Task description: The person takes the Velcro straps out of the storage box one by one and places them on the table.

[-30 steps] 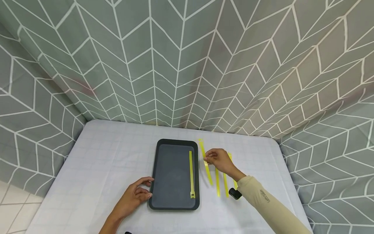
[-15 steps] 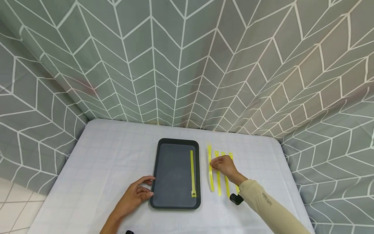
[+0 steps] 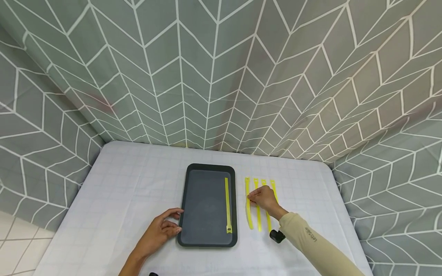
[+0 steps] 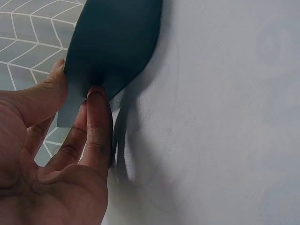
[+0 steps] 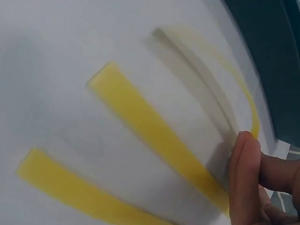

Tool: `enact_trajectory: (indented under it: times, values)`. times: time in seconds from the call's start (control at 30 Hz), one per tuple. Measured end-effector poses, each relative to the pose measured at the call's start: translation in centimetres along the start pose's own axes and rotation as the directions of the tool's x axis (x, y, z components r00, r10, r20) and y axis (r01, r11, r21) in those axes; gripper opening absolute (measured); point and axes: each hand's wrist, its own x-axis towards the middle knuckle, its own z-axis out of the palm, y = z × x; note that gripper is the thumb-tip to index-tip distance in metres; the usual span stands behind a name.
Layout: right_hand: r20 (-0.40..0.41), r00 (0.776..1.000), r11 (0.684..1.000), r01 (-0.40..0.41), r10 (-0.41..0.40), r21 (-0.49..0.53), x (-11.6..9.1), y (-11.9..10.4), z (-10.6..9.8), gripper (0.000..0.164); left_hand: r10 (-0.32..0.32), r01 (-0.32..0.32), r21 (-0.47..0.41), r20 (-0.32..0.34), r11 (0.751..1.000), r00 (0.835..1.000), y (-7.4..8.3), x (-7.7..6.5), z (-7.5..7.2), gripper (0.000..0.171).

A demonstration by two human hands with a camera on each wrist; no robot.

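Observation:
My right hand (image 3: 265, 197) pinches a yellow hook-and-loop cable tie (image 3: 247, 185) near its middle, just right of the dark tray (image 3: 210, 167). In the right wrist view that cable tie (image 5: 254, 115) bows upward from the fingertips, its shadow on the cloth below. Several more yellow ties (image 3: 259, 222) lie side by side beneath and around the hand, which covers parts of them. Another yellow tie (image 3: 228, 207) lies lengthwise inside the tray along its right side. With thumb and fingers, my left hand (image 3: 159, 230) holds the tray's left edge; the left wrist view shows a fingertip against its outer wall (image 4: 117, 37).
A white cloth (image 3: 138, 176) covers the table. Grey patterned curtains (image 3: 193, 76) stand close behind it and along both sides. A small black device (image 3: 277, 236) sits at my right wrist, and tiled floor (image 3: 20, 237) shows at the lower left.
My right hand has moved right and slightly toward me with the yellow cable tie, which has straightened into line with the others and come lower. My left hand stays on the tray.

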Motion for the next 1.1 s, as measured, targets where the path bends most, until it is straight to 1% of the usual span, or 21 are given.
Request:
enact_trajectory:
  times: [0.1,0.2,0.27,0.4,0.53,0.87,1.1]
  values:
    - [-0.029,0.998,0.996,0.051,-0.054,-0.077,0.06,0.14,0.04,0.009,0.003,-0.003,-0.004,0.003,1.0,1.0,0.0,-0.05,0.03,0.059]
    - [-0.036,0.994,0.984,0.096,-0.103,-0.151,0.07,0.26,0.06,0.01,0.011,-0.011,-0.005,0.004,1.0,1.0,-0.03,-0.09,0.04,0.059]
    - [-0.036,0.992,0.976,0.114,-0.122,-0.188,0.08,0.24,0.08,0.011,0.017,-0.017,-0.006,0.006,1.0,1.0,-0.07,-0.09,0.02,0.059]
    - [-0.028,0.991,0.967,0.119,-0.129,-0.225,0.06,0.09,0.17,0.011,0.03,-0.03,-0.007,0.01,1.0,0.999,-0.14,-0.08,-0.01,0.059]
    - [-0.022,0.991,0.959,0.125,-0.135,-0.254,-0.04,-0.01,0.28,0.013,0.038,-0.038,-0.011,0.013,0.999,0.999,-0.14,-0.11,-0.03,0.059]
    - [-0.016,0.991,0.952,0.125,-0.135,-0.279,-0.12,0.07,0.25,0.019,0.03,-0.03,-0.015,0.012,0.999,0.999,-0.06,-0.11,0.06,0.059]
    - [-0.008,0.992,0.954,0.122,-0.129,-0.275,-0.14,0.04,0.24,0.016,0.027,-0.027,-0.009,0.011,1.0,1.0,-0.09,-0.06,0.02,0.059]
